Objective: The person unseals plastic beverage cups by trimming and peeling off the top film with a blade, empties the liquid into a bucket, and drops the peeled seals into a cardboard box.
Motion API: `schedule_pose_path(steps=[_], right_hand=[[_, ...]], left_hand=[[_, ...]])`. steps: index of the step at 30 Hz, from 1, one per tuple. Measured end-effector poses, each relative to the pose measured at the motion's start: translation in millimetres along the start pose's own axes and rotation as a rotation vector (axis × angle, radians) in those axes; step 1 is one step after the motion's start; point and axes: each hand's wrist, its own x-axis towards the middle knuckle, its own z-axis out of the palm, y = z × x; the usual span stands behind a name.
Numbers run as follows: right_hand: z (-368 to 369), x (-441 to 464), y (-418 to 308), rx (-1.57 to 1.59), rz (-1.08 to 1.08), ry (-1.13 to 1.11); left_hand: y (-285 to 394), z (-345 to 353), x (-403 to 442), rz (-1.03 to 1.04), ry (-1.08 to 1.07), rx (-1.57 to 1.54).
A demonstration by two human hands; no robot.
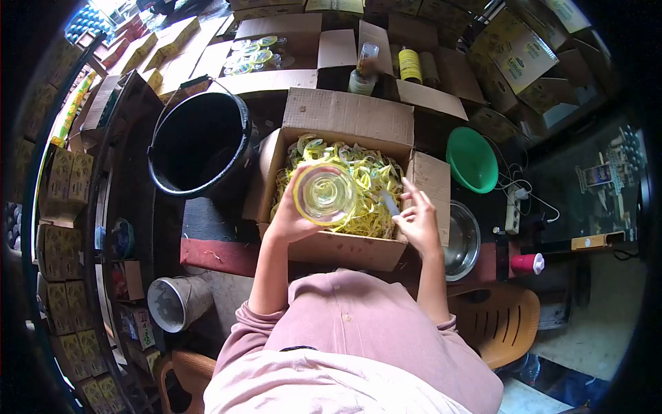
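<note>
Forearms (269, 276) angle forward, left hand (292, 222) gripping a yellow-rimmed cup (325, 194)

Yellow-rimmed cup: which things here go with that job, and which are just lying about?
Probably the job:
- round clear plastic cup with yellow rim, in the left hand
- flat grey blade-like piece, in the right hand
- brown cardboard box of yellow plastic strips

Probably lying about:
- round green plastic bowl
- round black bucket
</note>
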Motion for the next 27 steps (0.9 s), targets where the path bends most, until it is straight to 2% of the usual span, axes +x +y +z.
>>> schedule_pose_path(steps=[3, 4, 6, 7, 9, 16, 17, 19, 20, 24, 27], right_hand=[[-15, -7, 28, 0.030, 0.003, 0.185], [-15, -11, 34, 0.001, 0.025, 0.242], [-18, -19, 62, -0.009, 0.041, 0.256], [-16, -21, 81, 0.042, 0.036, 0.267], [-12, -28, 88, 0.091, 0.126, 0.249], [-8, -27, 102, 0.129, 0.109, 0.254], [-8, -26, 101, 0.123, 0.117, 0.247], [-9, -27, 95, 0.105, 0.135, 0.237], [-10, -27, 97, 0.074, 0.115, 0.238], [-12, -27, 84, -0.097, 0.124, 0.245], [-14, -26, 80, -0.215, 0.076, 0.308]], left_hand=[[1, -7, 10, -0.031, 0.204, -0.090], [-2, -15, 9, -0.045, 0.297, -0.217], [1, -32, 12, -0.070, 0.450, -0.369], [-7, -49, 10, -0.132, 0.454, -0.505], [1, -77, 23, -0.022, 0.658, -0.863], [-22, -157, 29, 0.067, 0.649, -1.368], [-28, -167, 29, 0.128, 0.555, -1.490], [-48, -196, 31, 0.107, 0.590, -1.539], [-53, -199, 29, 0.065, 0.708, -1.545], [-65, -193, 25, 0.130, 0.623, -1.548], [-39, -164, 25, 0.077, 0.714, -1.624]])
